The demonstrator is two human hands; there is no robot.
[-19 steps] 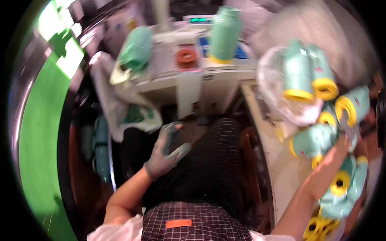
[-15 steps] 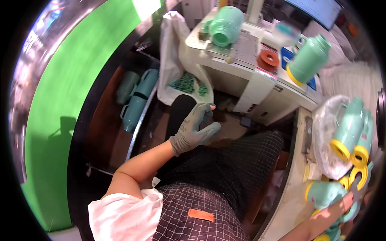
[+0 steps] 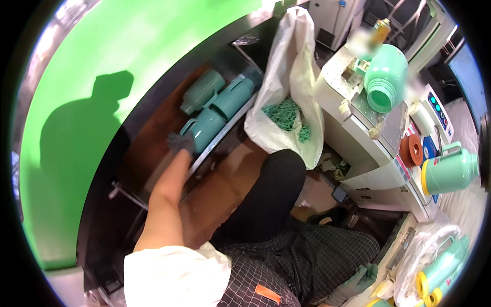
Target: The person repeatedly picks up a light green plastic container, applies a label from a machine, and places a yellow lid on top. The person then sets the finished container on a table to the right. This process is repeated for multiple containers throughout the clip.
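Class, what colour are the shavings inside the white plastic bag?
Green shavings in the bag, head view.

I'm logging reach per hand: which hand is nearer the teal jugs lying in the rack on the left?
Left. The left hand, gloved, is right at the nearest of the teal jugs. The right hand is low beside the person's knee, far across from them.

Head view, steeply downward, leftward

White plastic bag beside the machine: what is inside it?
The white plastic bag holds a heap of green shredded scraps, visible through its open mouth. What lies beneath the heap, deeper in the bag, is covered and cannot be seen.
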